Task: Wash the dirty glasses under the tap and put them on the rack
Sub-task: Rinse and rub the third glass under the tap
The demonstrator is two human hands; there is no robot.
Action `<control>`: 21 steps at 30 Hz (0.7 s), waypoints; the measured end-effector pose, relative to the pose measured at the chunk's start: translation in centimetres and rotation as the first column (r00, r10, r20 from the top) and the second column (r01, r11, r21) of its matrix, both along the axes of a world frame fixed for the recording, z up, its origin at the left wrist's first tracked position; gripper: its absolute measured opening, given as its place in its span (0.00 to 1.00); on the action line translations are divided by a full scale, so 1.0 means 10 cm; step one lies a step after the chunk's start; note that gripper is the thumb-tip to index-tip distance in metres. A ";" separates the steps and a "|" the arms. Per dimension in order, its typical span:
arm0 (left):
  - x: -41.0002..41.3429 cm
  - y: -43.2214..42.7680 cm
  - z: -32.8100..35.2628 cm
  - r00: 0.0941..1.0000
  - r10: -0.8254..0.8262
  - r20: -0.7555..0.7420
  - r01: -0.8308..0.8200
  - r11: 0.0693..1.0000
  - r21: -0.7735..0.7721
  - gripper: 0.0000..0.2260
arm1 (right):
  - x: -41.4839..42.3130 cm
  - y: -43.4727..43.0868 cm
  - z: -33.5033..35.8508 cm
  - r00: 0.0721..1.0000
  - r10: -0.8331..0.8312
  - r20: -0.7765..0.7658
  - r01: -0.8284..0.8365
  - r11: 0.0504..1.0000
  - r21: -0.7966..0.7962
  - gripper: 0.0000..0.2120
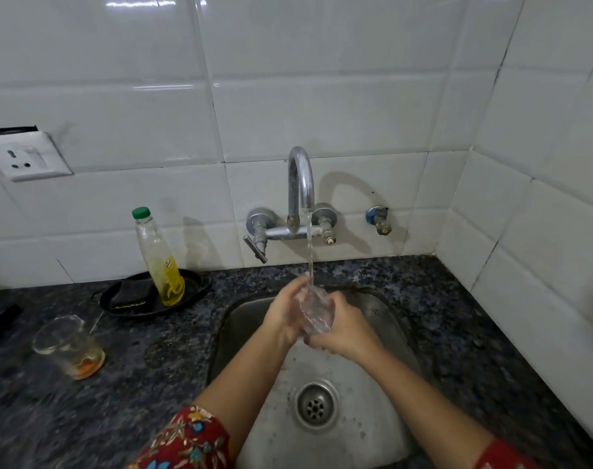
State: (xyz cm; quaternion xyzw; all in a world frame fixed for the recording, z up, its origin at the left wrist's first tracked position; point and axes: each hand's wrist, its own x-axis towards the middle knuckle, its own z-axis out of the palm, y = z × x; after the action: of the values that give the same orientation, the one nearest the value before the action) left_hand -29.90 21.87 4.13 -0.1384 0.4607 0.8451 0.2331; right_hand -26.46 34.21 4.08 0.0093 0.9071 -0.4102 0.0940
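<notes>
A clear glass [313, 311] is held over the steel sink [386, 319], right under the water stream falling from the chrome tap [301, 184]. My left hand [283, 316] wraps its left side and my right hand [347, 328] grips its right side and base. A second glass [68, 346] with orange residue at its bottom stands on the dark granite counter [146, 384] to the left. No rack is in view.
A bottle of yellow liquid with a green cap [158, 258] stands in a black dish [193, 289] holding a dark scrub pad [132, 292]. A wall socket [27, 159] is at the left. White tiled walls close the back and right. The sink drain [316, 406] sits below my arms.
</notes>
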 end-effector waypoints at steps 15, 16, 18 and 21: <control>0.12 0.02 0.21 0.977 -0.001 -0.213 -0.090 0.903 -0.421 0.15 | 0.08 -0.08 -0.15 0.968 -0.025 0.251 0.169 0.802 -0.573 0.23; 0.09 -0.02 0.23 0.972 0.043 -0.232 -0.151 0.868 -0.472 0.15 | 0.06 -0.05 -0.15 0.966 -0.016 0.258 0.173 0.782 -0.598 0.23; 0.00 -0.11 0.24 0.935 0.139 -0.325 -0.313 0.753 -0.579 0.17 | 0.00 -0.03 -0.14 0.978 -0.037 0.207 0.159 0.776 -0.610 0.24; -0.17 -0.22 0.35 0.875 0.189 -0.445 -0.447 0.666 -0.596 0.25 | -0.06 -0.10 -0.12 0.986 -0.045 0.161 0.129 0.817 -0.562 0.26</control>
State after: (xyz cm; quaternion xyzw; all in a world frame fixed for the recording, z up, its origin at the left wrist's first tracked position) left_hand -31.55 19.65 7.65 -0.1429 0.7399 0.6533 -0.0731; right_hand -27.08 33.19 2.88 0.0510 0.7324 -0.6649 0.1373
